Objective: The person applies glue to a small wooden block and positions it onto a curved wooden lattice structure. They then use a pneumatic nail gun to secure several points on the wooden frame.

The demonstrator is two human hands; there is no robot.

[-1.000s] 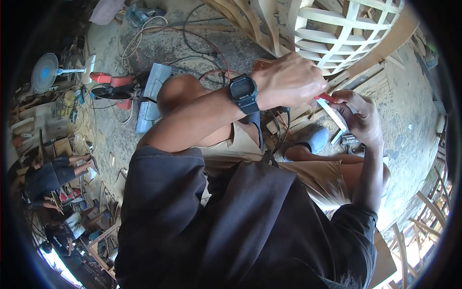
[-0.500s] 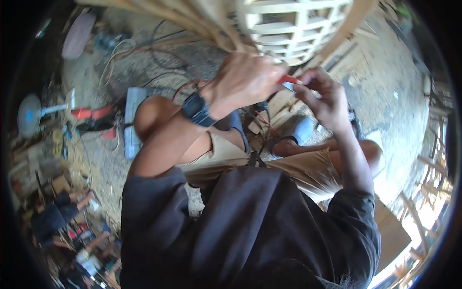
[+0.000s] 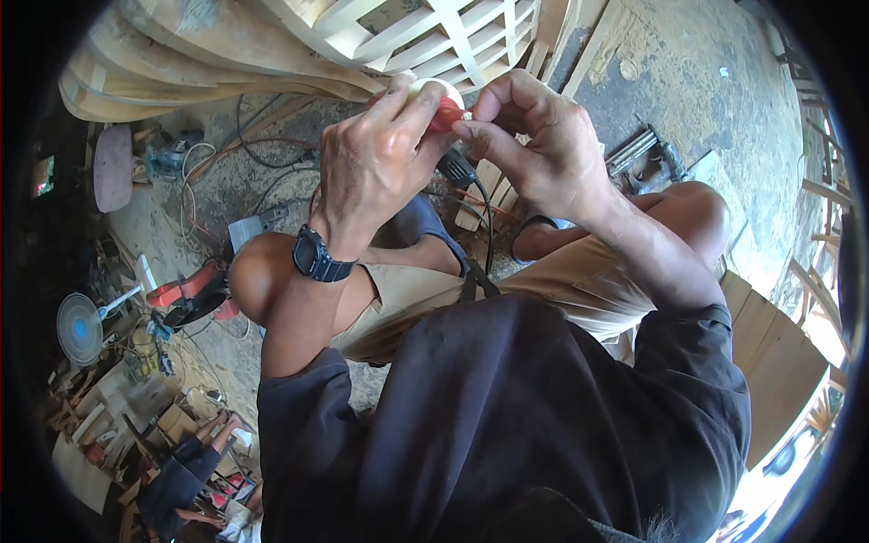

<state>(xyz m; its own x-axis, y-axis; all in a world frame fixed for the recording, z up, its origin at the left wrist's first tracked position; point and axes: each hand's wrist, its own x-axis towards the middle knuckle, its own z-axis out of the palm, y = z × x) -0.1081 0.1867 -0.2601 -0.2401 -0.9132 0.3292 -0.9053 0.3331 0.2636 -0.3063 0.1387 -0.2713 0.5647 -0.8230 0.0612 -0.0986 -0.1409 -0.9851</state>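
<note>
Gripping a small red piece (image 3: 445, 115) between them, the two hands meet in front of the seated person, just below the edge of a pale wooden lattice (image 3: 457, 32). The left hand (image 3: 373, 158) is closed around the red piece, its knuckles facing up, and a cream-coloured rounded part (image 3: 441, 89) shows beside its fingers; what that part belongs to is hidden. The right hand (image 3: 548, 145) comes in from the other side, thumb and forefinger pinched at the pale tip of the red piece, with the other fingers curled behind. A black watch (image 3: 317, 255) circles the left wrist. Past the hands, long curved wooden boards (image 3: 172, 68) run beside the lattice toward the upper left. Beneath the hands, a black tool end (image 3: 456, 168) with a cable appears near some wood offcuts (image 3: 471, 208) on the floor (image 3: 724, 118). Right of the right hand, near the knee, lies a dark metal tool (image 3: 647, 156). Over to the left are a red-and-black machine (image 3: 186, 288) and a round fan (image 3: 80, 328), and farther down another person (image 3: 176, 480) in dark clothes is partly visible among scraps of wood and other clutter.
</note>
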